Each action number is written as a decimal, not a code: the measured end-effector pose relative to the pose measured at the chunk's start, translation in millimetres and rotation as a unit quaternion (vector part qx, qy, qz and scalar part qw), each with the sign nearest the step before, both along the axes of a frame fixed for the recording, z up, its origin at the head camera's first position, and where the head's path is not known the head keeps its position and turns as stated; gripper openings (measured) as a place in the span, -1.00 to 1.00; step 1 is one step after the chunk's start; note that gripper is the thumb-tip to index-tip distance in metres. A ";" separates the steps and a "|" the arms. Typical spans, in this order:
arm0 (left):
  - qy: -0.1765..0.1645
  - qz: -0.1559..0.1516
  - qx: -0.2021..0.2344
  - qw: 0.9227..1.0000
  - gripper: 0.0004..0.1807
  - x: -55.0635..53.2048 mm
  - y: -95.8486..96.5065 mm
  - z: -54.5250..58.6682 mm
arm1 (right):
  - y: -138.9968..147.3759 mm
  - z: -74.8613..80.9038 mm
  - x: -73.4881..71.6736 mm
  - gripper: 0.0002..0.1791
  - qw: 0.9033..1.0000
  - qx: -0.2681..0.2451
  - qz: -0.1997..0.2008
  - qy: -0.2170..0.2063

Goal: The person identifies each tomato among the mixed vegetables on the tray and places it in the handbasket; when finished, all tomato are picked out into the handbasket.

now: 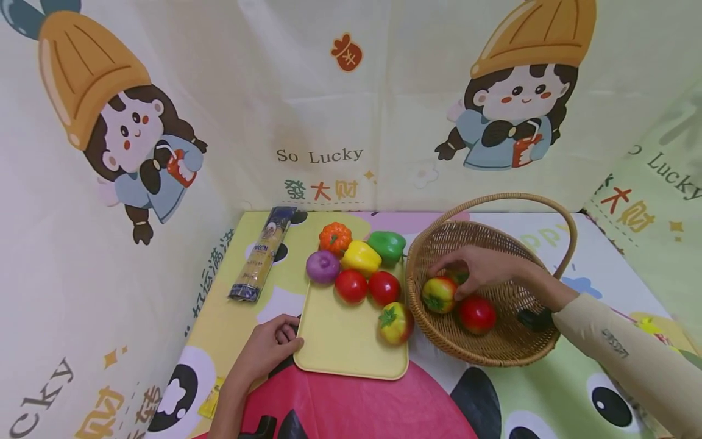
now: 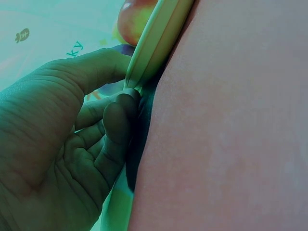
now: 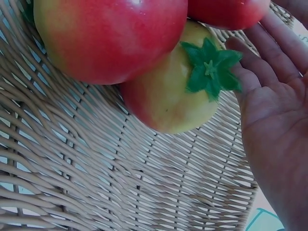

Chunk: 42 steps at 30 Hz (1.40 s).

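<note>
My left hand (image 1: 270, 346) holds the left rim of the pale yellow tray (image 1: 351, 350). In the left wrist view its thumb lies on one side of the rim and the curled fingers on the other. My right hand (image 1: 488, 268) reaches into the wicker basket (image 1: 477, 358), thumb and fingers around a red-yellow tomato (image 1: 439, 294) with a green calyx. A redder tomato (image 1: 477, 315) lies beside it. Another tomato (image 3: 168, 96), yellowish with a star-shaped green calyx, shows against the fingers in the right wrist view; the hand mostly hides it from above.
On the tray are two red tomatoes (image 1: 351, 287), a yellow-red tomato (image 1: 395, 324) and a yellow bell pepper (image 1: 361, 257). A purple onion (image 1: 322, 267), orange pumpkin (image 1: 336, 238) and green bell pepper (image 1: 387, 247) cluster at its far end. A pasta packet (image 1: 262, 256) lies left; the basket's handle (image 1: 515, 196) arches above.
</note>
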State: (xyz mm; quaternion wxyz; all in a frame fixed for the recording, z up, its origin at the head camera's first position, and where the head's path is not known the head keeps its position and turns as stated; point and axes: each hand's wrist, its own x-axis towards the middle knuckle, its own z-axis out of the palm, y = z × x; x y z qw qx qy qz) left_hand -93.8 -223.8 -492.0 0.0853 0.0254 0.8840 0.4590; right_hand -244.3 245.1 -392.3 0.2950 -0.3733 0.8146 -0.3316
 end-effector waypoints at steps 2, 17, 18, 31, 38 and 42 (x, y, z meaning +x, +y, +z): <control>0.000 0.001 0.001 1.000 -0.65 0.2 0.1 0.1 | 0.7 1.8 1.3 -0.39 1.000 0.003 -0.001 0.008; 0.002 0.002 -0.003 1.000 -0.65 1.2 0.6 0.6 | 5.3 4.2 6.8 -0.41 1.000 0.001 -0.005 0.020; 0.002 0.002 -0.003 1.000 -0.65 1.2 0.6 0.6 | 5.3 4.2 6.8 -0.41 1.000 0.001 -0.005 0.020; 0.003 0.002 -0.006 1.000 -0.66 1.0 2.0 1.0 | 8.5 40.4 22.7 -0.43 0.993 0.025 -0.025 0.113; 0.002 0.000 -0.006 1.000 -0.66 1.2 2.2 1.3 | 10.0 70.1 59.8 -0.43 0.976 0.003 -0.079 0.201; 0.002 0.003 -0.007 1.000 -0.67 1.5 1.7 0.4 | 2.4 76.3 91.0 -0.36 0.962 -0.048 -0.112 0.244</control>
